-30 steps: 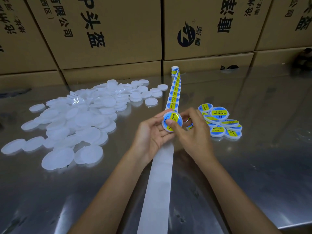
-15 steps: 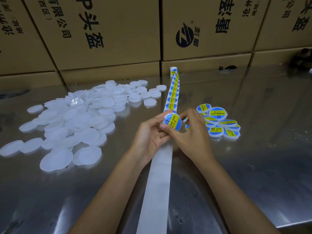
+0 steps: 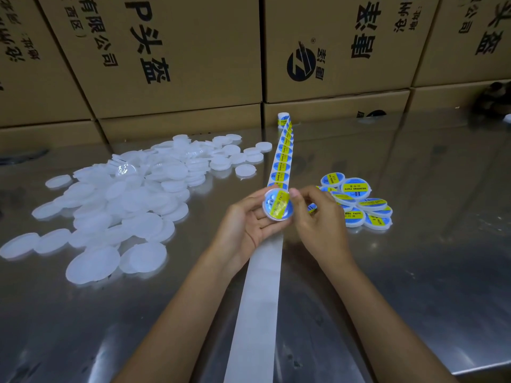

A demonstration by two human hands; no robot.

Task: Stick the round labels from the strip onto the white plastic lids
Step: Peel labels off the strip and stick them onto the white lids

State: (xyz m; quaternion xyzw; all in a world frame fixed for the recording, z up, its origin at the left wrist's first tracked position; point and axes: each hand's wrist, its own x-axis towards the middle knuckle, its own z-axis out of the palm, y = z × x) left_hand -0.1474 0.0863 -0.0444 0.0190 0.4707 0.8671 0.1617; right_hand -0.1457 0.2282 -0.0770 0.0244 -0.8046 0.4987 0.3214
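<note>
My left hand (image 3: pixel 249 219) cradles a white lid with a blue and yellow round label (image 3: pixel 278 205) on its face, fingers curled round its rim. My right hand (image 3: pixel 318 217) touches the lid's right edge with thumb and fingertips. The label strip (image 3: pixel 282 161) runs up the middle of the table to a small roll (image 3: pixel 283 118) at the back; its bare white backing (image 3: pixel 260 294) trails toward me. A pile of unlabelled white lids (image 3: pixel 124 200) lies to the left. Several labelled lids (image 3: pixel 356 201) are heaped to the right.
Stacked cardboard boxes (image 3: pixel 177 56) with printed characters wall off the back of the shiny metal table (image 3: pixel 414 258). The table's front edge shows at the lower right. A dark object (image 3: pixel 495 95) sits at the far right by the boxes.
The labelled lid has turned face-up in my left hand. My right thumb has slid off the label's face to the lid's right edge.
</note>
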